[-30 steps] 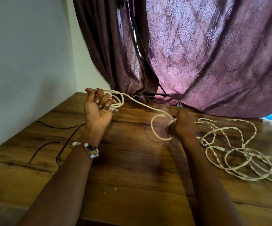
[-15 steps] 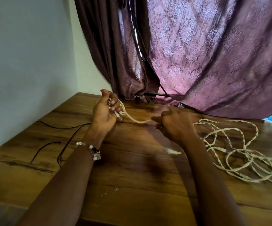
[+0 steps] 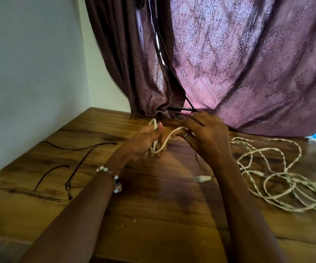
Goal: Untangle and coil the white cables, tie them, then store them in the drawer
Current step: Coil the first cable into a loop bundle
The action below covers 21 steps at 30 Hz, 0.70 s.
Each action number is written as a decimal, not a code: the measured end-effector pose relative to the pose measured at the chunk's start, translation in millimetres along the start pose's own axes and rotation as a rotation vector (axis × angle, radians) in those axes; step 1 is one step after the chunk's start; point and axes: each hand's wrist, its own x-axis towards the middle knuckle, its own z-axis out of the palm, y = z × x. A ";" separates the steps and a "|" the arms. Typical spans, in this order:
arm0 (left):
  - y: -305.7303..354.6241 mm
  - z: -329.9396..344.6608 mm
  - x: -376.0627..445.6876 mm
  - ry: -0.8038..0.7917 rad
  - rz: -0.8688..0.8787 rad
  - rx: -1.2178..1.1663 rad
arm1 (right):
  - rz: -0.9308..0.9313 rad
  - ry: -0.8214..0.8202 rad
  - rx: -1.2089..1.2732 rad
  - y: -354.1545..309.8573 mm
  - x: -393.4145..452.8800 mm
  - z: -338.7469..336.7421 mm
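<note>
My left hand (image 3: 143, 140) grips a few loops of white cable (image 3: 156, 137) above the wooden table (image 3: 153, 215). My right hand (image 3: 204, 132) is close beside it, fingers curled round the same cable where a strand runs between the hands. A white plug end (image 3: 202, 178) hangs below my right wrist. The rest of the white cable lies in a tangled, partly twisted heap (image 3: 278, 173) on the table to the right. No drawer is in view.
Thin dark cords (image 3: 77, 164) lie on the table at the left near the white wall (image 3: 30, 73). A purple patterned curtain (image 3: 238, 63) hangs down onto the table's back edge, with a black cable (image 3: 180, 109) at its foot.
My hands have come together near the back of the table. The right hand moved up and left to the loops held by the left hand. The plug end now dangles lower.
</note>
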 end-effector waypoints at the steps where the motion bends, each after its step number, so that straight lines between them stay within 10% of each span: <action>1: -3.7 2.3 0.1 -0.073 -0.019 -0.014 | 0.003 0.020 -0.018 1.5 -0.2 0.0; 8: 0.4 8.4 -0.7 -0.488 -0.204 -0.393 | 0.142 0.026 0.005 22.8 -16.0 11.4; 21: -3.6 -15.7 7.6 -0.524 0.077 -1.023 | 0.785 -0.010 0.838 3.6 -27.0 44.2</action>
